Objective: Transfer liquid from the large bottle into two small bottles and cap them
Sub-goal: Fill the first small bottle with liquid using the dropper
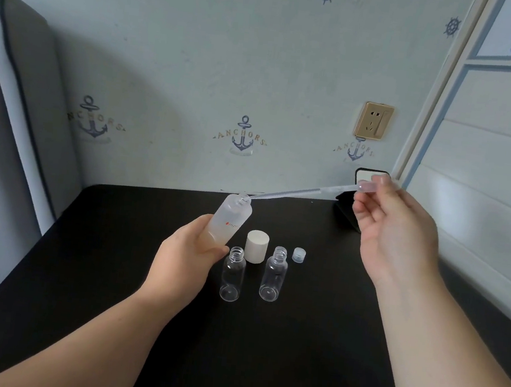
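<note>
The left hand [188, 251] is wrapped round the lower half of the large frosted plastic bottle [229, 219], holding it uncapped and tilted toward the right, clear of the black worktop [294, 341]. The right hand [393, 228] pinches the bulb of a long clear plastic pipette [305, 192] between thumb and fingertips, the tip sitting at the bottle's open neck — whether it reaches the liquid cannot be told.

Just below stand two small clear plastic bottles, the left one [232, 275] and the right one [274, 275], both open and apparently empty, with a white cylindrical cap [256, 246] behind them and a small translucent ribbed cap [299, 255] to the right.

The risks, as I judge them: the tilted bottle could spill from its mouth if leaned further; a loaded pipette could drip in transit if the bulb is squeezed early; and the light small bottles could topple if the left hand, close beside one, brushes it. Only one small cap is visible — a second may be missing.
</note>
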Demonstrator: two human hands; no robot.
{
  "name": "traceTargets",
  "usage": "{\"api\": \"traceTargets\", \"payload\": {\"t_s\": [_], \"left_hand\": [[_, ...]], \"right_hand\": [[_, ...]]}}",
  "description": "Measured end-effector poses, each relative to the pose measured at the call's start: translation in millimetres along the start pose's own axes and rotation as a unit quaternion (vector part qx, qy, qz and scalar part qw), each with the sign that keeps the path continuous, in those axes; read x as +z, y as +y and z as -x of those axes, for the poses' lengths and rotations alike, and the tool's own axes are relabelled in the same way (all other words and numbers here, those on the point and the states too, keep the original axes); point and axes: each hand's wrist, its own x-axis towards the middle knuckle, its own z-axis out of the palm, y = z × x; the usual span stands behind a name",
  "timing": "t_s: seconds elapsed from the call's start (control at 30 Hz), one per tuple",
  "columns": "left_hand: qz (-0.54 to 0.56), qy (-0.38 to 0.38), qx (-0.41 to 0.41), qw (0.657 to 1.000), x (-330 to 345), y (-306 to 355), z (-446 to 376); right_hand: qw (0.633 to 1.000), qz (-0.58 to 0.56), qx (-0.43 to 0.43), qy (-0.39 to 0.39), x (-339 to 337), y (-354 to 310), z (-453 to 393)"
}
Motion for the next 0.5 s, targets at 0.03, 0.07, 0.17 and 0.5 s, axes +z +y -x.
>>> {"api": "traceTargets", "payload": {"t_s": [0.03,0.07,0.17,0.5], "left_hand": [[0.006,-0.001,-0.004,1.000,0.4,-0.6,-0.2],[0.013,-0.001,-0.007,1.000,0.7,-1.4,-0.6],[0.030,0.001,-0.016,0.999,1.5,-3.8,-1.4],[0.063,0.008,-0.058,0.996,5.7,-6.0,-3.8]], "right_hand": [[1.000,-0.014,0.004,0.004,-3.0,1.4,0.6],[1.000,-0.028,0.010,0.009,-6.1,3.4,1.3],[0.997,-0.065,0.039,0.026,-14.7,9.2,5.2],[0.983,-0.114,0.124,0.069,-53.1,29.9,18.7]]}}
